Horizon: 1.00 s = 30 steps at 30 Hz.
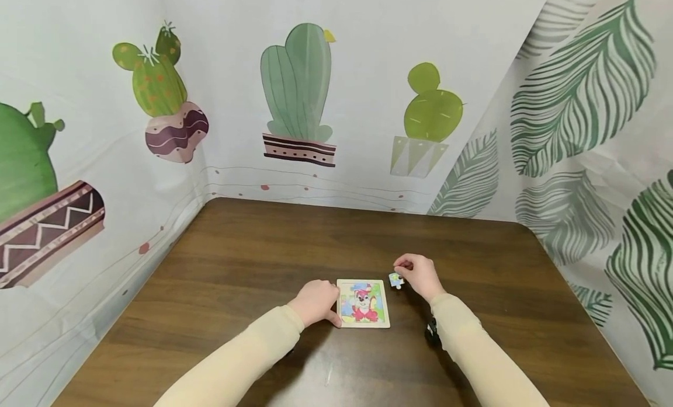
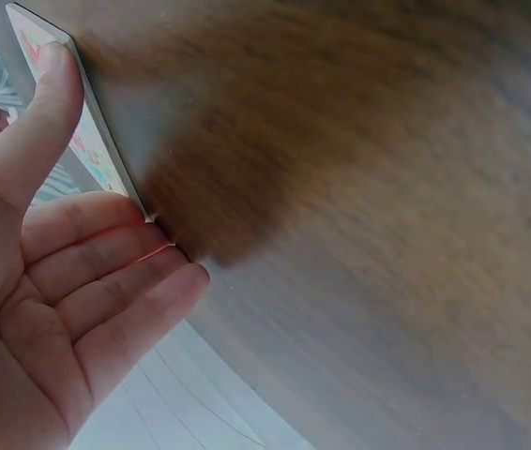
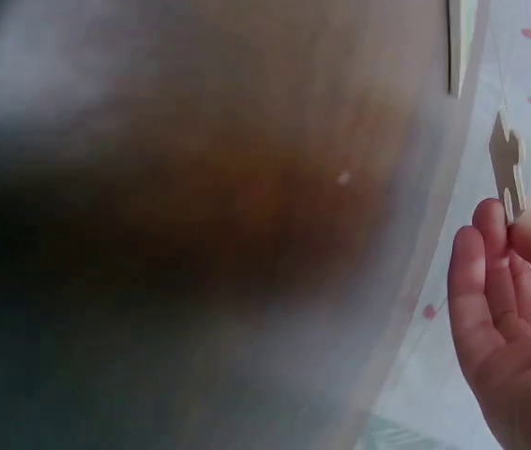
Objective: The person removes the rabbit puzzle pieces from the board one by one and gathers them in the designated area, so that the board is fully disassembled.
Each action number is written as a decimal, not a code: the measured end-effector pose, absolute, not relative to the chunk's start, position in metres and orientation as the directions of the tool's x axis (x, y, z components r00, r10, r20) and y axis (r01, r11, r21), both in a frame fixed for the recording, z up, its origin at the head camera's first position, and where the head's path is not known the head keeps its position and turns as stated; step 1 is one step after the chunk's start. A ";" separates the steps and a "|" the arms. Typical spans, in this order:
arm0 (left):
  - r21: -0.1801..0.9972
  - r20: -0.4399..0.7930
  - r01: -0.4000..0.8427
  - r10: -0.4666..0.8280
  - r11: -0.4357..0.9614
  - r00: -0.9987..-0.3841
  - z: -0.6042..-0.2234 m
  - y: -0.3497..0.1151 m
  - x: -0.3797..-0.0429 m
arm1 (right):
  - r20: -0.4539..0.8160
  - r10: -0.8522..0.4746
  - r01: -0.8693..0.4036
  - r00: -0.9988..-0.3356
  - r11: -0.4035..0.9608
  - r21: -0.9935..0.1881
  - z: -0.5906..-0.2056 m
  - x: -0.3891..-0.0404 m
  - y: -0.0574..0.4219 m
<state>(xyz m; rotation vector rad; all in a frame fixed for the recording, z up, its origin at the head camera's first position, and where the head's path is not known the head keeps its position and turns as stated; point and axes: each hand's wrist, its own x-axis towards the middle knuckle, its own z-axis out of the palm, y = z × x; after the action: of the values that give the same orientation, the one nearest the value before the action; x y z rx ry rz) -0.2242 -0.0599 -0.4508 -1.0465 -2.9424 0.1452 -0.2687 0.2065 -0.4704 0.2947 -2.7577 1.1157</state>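
A small square jigsaw puzzle board (image 1: 363, 303) with a pale wooden rim lies on the table, its picture a pink-and-white cartoon animal. My left hand (image 1: 314, 302) holds the board at its left side, thumb by the near corner and fingers by the far one. The left wrist view has the thumb (image 2: 48, 103) over the board's edge. To the right of the board, my right hand (image 1: 420, 274) pinches a puzzle piece (image 1: 396, 280) between thumb and fingertips. Its printed face is light blue with yellow-green; the bare wooden back of the piece (image 3: 506, 164) faces the right wrist camera.
The dark brown wooden table (image 1: 263, 237) stretches out around the board. A white cloth (image 1: 363, 103) printed with cacti and leaves hangs behind and along the sides. A black device (image 1: 432, 333) sits at the right wrist.
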 end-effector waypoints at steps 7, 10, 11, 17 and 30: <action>-0.099 -0.024 0.625 0.626 0.774 -0.780 -0.450 -0.063 -0.224 | 0.219 -0.111 -0.225 -0.969 0.756 -0.614 -0.471 -0.264 0.220; -0.098 -0.024 0.625 0.626 0.774 -0.779 -0.450 -0.063 -0.224 | 0.211 -0.083 -0.193 -0.974 0.789 -0.584 -0.472 -0.262 0.222; -0.097 -0.023 0.626 0.627 0.774 -0.778 -0.451 -0.063 -0.224 | 0.208 -0.069 -0.179 -0.976 0.798 -0.576 -0.472 -0.262 0.222; -0.096 -0.016 0.634 0.636 0.767 -0.772 -0.452 -0.062 -0.224 | 0.173 -0.026 -0.120 -0.985 0.821 -0.558 -0.472 -0.258 0.220; -0.091 -0.023 0.627 0.628 0.774 -0.778 -0.449 -0.060 -0.222 | 0.137 -0.058 -0.119 -0.989 0.861 -0.495 -0.472 -0.257 0.221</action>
<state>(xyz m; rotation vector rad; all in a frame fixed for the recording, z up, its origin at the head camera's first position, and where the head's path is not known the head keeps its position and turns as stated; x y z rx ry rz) -0.2219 -0.0596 -0.4494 -1.0439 -2.9506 0.1460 -0.2571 0.2213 -0.4717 0.1398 -2.9164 0.7865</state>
